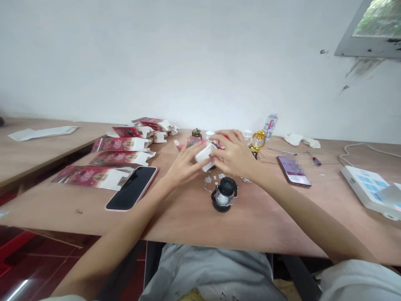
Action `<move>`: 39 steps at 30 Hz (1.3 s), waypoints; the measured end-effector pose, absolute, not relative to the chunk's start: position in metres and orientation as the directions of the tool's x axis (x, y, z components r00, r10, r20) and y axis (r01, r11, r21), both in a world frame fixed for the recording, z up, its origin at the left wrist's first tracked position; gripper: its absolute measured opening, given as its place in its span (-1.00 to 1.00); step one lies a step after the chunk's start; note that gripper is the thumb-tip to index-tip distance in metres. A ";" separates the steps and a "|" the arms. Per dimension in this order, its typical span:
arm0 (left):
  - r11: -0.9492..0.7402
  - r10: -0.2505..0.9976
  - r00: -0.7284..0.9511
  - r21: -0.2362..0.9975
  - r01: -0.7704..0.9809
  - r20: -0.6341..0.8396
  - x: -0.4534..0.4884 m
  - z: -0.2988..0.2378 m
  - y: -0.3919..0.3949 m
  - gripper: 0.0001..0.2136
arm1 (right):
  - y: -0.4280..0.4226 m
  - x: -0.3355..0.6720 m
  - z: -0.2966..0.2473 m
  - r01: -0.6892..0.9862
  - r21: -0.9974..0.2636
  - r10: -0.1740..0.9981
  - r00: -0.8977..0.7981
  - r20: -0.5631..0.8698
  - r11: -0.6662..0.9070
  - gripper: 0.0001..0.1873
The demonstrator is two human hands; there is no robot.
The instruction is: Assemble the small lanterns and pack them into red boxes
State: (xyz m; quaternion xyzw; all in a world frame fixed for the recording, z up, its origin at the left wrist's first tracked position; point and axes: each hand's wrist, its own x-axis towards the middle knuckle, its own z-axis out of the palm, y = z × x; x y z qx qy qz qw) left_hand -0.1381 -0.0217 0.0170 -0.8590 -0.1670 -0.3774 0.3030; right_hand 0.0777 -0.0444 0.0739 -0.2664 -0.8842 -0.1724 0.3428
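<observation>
My left hand (184,165) is closed around a small red and white cardboard box (203,158), its white end turned toward the right. Thumb and fingers of my right hand (233,154) are at that white end, pinching the edge of the box. What lies inside the box is hidden. Nearer to me, a small black lantern (224,195) with a clear globe stands upright on the table. Tiny white pieces (221,176) are scattered just behind it. Beyond my right hand stands a gold lantern (258,141), and a dark bronze lantern (196,133) shows behind the box.
Several flattened-looking red boxes (120,144) lie in a row at the left. A black-screened phone (131,188) rests beside my left forearm, another phone (293,170) right of my right arm. A white power strip-like case (369,188) sits far right, a clear bottle (270,125) by the wall.
</observation>
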 end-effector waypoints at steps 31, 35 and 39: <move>-0.626 0.025 0.560 -0.424 0.654 0.828 -0.150 0.015 -0.016 -0.56 | -0.038 0.063 0.066 0.733 -0.014 0.587 -0.533 0.610 0.680 -0.72; -0.646 0.099 0.495 -0.323 0.692 0.863 -0.150 0.012 -0.013 -0.62 | -0.034 0.068 0.067 0.630 -0.095 0.503 -0.510 0.698 0.771 -0.76; -0.636 0.086 0.497 -0.336 0.694 0.864 -0.149 0.013 -0.012 -0.60 | -0.031 0.066 0.064 0.561 -0.211 0.502 -0.436 0.747 0.800 -0.74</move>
